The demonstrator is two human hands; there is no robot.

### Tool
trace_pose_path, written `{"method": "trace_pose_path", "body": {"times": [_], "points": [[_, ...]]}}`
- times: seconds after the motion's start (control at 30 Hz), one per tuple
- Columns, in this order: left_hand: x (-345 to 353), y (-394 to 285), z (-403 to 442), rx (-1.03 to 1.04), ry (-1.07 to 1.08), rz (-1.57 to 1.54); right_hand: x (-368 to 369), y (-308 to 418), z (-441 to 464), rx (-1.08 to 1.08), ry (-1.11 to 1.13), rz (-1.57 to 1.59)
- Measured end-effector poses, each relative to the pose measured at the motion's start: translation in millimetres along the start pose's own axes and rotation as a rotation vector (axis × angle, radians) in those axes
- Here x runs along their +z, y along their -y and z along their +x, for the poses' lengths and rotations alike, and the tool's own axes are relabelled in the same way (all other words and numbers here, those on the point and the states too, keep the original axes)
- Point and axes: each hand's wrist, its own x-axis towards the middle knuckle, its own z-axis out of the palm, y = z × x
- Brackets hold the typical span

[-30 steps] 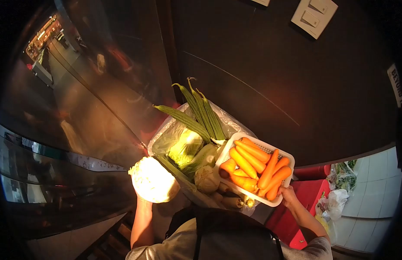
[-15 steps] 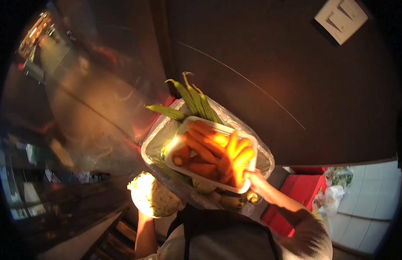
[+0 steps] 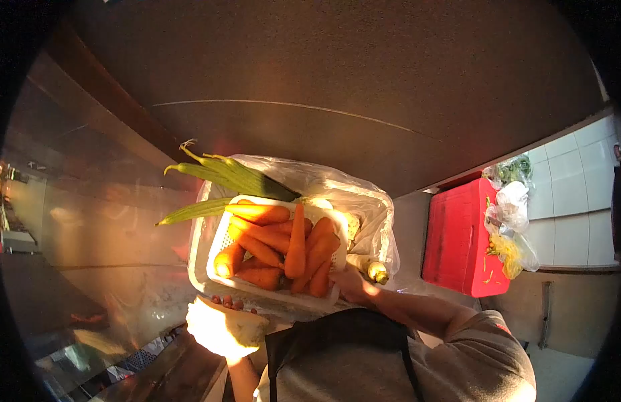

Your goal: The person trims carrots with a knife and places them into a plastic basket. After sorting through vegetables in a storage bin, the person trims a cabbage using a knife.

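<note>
My left hand point(image 3: 231, 303) is closed around a pale cauliflower point(image 3: 223, 325), glaring white in the sunlight, beside the near left corner of a plastic-lined tub point(image 3: 194, 271). Only its fingertips show past the head. With my right hand point(image 3: 350, 284) I grip the near right corner of a white plastic basket point(image 3: 220, 231) full of carrots point(image 3: 295, 251). This basket sits over the tub. Long ridged green gourds point(image 3: 233, 175) stick out over the tub's far left side. Pale root vegetables point(image 3: 376, 271) lie in the tub to the basket's right, partly hidden.
A red box point(image 3: 451, 238) stands on the right, with plastic bags of vegetables point(image 3: 511, 208) beside it, near white tiles point(image 3: 571, 201). A large dark panel point(image 3: 337, 67) spans the far side. On the left is a shiny, reflective surface point(image 3: 109, 228).
My view has turned, so the tub appears more level and the red box shows more fully. My right hand still grips the carrot basket, and my left hand keeps the cauliflower.
</note>
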Motion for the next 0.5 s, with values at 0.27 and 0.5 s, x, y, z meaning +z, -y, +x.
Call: {"method": "trace_pose_path", "body": {"times": [0.27, 0.5], "points": [[4.3, -8.1, 6.6, 0.003, 0.035, -0.032, -4.0, -16.0, 0.7, -0.347, 0.066, -0.396], [4.7, -14.1, 6.4, -0.020, 0.064, -0.091, 12.1, -16.5, 9.2, -0.138, 0.018, -0.242]]}}
